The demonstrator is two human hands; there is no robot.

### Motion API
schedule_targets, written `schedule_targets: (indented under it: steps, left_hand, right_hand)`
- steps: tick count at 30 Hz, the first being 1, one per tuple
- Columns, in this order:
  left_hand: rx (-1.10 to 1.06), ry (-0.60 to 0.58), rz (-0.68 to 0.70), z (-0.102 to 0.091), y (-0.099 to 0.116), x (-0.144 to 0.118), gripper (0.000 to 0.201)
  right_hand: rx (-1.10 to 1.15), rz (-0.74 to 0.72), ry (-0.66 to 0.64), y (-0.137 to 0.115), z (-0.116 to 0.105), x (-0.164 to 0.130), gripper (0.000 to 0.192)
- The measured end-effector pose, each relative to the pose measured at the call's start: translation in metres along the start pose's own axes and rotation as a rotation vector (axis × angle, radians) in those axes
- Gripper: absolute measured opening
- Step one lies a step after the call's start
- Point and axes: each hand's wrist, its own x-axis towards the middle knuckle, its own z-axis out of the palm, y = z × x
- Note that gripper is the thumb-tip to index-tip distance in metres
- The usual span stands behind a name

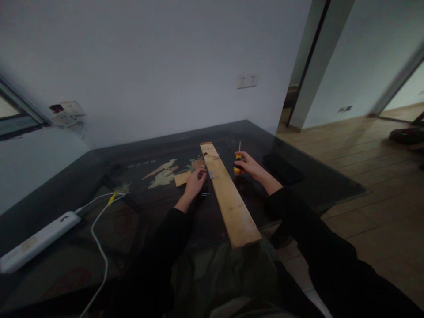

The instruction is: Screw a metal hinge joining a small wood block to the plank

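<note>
In the head view my right hand (247,164) grips a screwdriver (237,167) by its yellow and black handle, its metal shaft pointing up. A long wooden board (228,194) lies between my hands, its near end jutting past the table edge towards my lap. My left hand (196,179) is at the board's left edge, thumb and fingertips pinched together. Whatever is in that pinch is too small to make out. Under the left hand lies a short wooden piece (181,179), partly covered. A few thin metal pieces, like screws or nails (206,194), lie beside the board.
The dark, glossy table (159,152) has a picture of a bird and flowers on it. A black flat object (283,168) lies to the right. A white power strip (41,242) with a pale cable (101,247) is on the left. The wall (165,79) stands behind.
</note>
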Motion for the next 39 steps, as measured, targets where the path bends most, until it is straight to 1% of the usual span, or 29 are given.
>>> schedule_targets:
  steps: [3, 5, 7, 9, 16, 21, 24, 28, 32, 36, 39]
  left_hand:
    - [-0.005, -0.012, 0.005, 0.002, 0.0, 0.0, 0.011]
    - [0.011, -0.022, 0.013, 0.004, -0.002, 0.001, 0.01]
    - [0.028, -0.034, 0.009, 0.006, -0.003, 0.003, 0.008]
    - [0.041, -0.045, 0.007, 0.008, -0.005, 0.005, 0.006]
    - [0.084, -0.068, -0.006, 0.013, -0.01, 0.009, 0.01]
    - [0.12, -0.081, -0.011, 0.012, -0.01, 0.01, 0.012]
    - [0.123, -0.074, -0.025, 0.013, -0.011, 0.011, 0.012]
    - [0.119, -0.036, -0.035, 0.015, -0.014, 0.013, 0.011]
    - [0.063, -0.005, -0.028, 0.015, -0.015, 0.013, 0.009]
    - [-0.027, -0.008, -0.019, 0.016, -0.014, 0.012, 0.006]
    - [-0.084, -0.013, -0.038, 0.015, -0.014, 0.013, 0.006]
  right_hand:
    - [-0.434, -0.103, 0.09, 0.004, -0.006, 0.002, 0.042]
    - [-0.659, -0.175, 0.108, 0.006, -0.01, 0.003, 0.041]
    - [-0.786, -0.19, 0.083, 0.007, -0.012, 0.004, 0.042]
    - [-0.853, -0.162, 0.047, 0.008, -0.013, 0.004, 0.044]
    - [-0.969, -0.11, -0.022, 0.007, -0.014, 0.003, 0.045]
    - [-1.031, -0.092, -0.033, 0.005, -0.011, 0.0, 0.046]
    - [-1.061, -0.077, -0.031, 0.006, -0.011, 0.0, 0.046]
    - [-1.099, -0.074, -0.051, 0.007, -0.011, 0.001, 0.049]
    - [-1.136, -0.064, -0.076, 0.009, -0.012, 0.0, 0.052]
    - [-1.136, -0.092, -0.066, 0.011, -0.014, 0.0, 0.05]
    - [-1.148, -0.086, -0.078, 0.011, -0.015, 0.0, 0.052]
